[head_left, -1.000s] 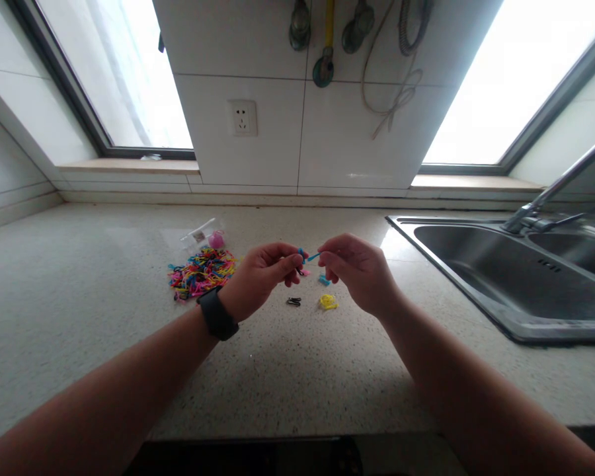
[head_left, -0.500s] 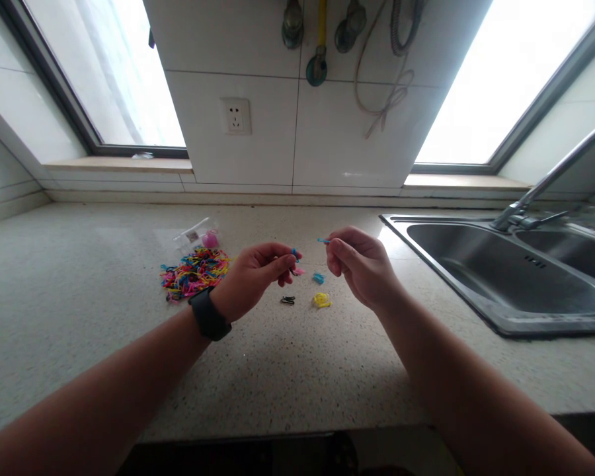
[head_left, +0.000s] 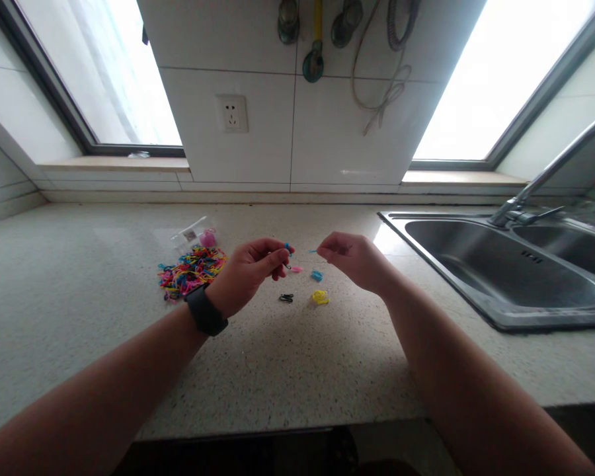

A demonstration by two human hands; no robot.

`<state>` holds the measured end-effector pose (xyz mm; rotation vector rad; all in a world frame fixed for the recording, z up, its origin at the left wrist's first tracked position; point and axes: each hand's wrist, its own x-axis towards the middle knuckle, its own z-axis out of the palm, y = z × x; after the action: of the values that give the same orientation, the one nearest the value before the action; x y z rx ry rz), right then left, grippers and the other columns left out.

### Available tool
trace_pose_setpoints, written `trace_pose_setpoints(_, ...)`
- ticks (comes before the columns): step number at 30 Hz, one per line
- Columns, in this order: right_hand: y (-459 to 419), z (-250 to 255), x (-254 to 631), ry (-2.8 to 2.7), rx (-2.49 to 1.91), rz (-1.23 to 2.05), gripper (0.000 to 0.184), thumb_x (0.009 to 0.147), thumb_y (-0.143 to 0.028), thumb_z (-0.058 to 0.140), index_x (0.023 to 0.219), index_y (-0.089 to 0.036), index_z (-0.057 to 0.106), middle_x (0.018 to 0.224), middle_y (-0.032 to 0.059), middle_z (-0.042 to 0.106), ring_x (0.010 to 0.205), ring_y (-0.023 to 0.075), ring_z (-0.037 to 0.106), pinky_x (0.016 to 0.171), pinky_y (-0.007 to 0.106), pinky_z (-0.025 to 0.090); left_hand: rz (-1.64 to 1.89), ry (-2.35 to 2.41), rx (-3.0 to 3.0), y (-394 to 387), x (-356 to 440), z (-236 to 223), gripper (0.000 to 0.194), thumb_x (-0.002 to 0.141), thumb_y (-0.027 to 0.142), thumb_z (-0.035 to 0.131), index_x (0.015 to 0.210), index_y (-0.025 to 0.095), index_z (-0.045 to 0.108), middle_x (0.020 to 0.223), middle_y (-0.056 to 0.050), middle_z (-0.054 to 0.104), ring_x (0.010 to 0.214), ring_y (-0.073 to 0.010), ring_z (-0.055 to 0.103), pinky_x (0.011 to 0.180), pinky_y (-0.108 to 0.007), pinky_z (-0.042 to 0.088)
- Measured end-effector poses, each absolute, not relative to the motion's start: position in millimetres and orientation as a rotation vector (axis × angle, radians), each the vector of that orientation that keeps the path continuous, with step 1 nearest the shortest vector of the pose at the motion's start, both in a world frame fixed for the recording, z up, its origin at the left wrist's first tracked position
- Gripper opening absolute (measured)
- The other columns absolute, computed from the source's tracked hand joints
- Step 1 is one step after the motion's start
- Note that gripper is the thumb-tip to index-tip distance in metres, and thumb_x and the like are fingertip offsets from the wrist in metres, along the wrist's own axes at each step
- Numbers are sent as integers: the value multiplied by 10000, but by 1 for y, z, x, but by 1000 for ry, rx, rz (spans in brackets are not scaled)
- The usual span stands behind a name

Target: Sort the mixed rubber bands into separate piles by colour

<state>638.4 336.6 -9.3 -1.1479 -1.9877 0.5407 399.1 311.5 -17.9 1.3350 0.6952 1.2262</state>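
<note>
Two bare hands, one pale speckled stone-look counter [head_left: 258, 370]. Listed near to far.

Low centre of the frame: one small cluster of thin black loops [head_left: 286, 298]; to its right, one cluster of thin yellow loops [head_left: 320, 297]. Just beyond, one light-blue cluster [head_left: 317, 275] and one small pink cluster [head_left: 296, 269].

Centre: left hand [head_left: 250, 268], black band [head_left: 206, 311] at the wrist, thumb and fingers closed on a small blue bunch [head_left: 288, 248]; material unclear. Right hand [head_left: 352, 261], apart from it, fingertips pinched on a thin light-blue strand [head_left: 313, 251].

Left of centre: one multicoloured heap of thin loops [head_left: 191, 271], partly behind the left wrist; beyond it, one clear plastic bag [head_left: 191, 231] with a round pink item [head_left: 207, 238].

Right: one stainless-steel sink [head_left: 500, 264]. Upper centre: one white wall socket [head_left: 233, 114].

Progress, as judged: four small colour groups lie apart; the far larger heap is mixed, so most pieces appear unsorted. The blue in hand is not laid down.
</note>
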Motion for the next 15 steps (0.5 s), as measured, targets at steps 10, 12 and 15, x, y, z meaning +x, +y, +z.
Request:
trace_pose_setpoints(10, 352, -31, 647, -2355, -1562, 404, 183, 866, -364, 667, 837, -205, 752, 769, 49, 723, 599, 137, 569, 546, 281, 343, 1210, 680, 1360, 312, 399, -18, 223, 801, 333, 798, 876, 137, 721, 698, -8, 663, 617, -93, 597, 577, -208, 464)
trace_pose_setpoints(12, 350, -29, 647, -2370, -1562, 398, 189, 865, -382, 675, 838, -210, 750, 766, 49, 724, 587, 137, 559, 540, 289, 334, 1195, 683, 1373, 313, 399, -19, 226, 807, 339, 793, 884, 139, 721, 695, -10, 663, 624, -98, 600, 580, -212, 462)
trace_pose_setpoints(15, 347, -25, 647, -2356, -1539, 338, 184, 870, -376, 668, 837, -213, 748, 767, 47, 719, 613, 144, 555, 555, 296, 340, 1178, 690, 1392, 313, 399, -19, 229, 817, 345, 781, 904, 140, 723, 705, -18, 670, 636, -106, 603, 586, -220, 463)
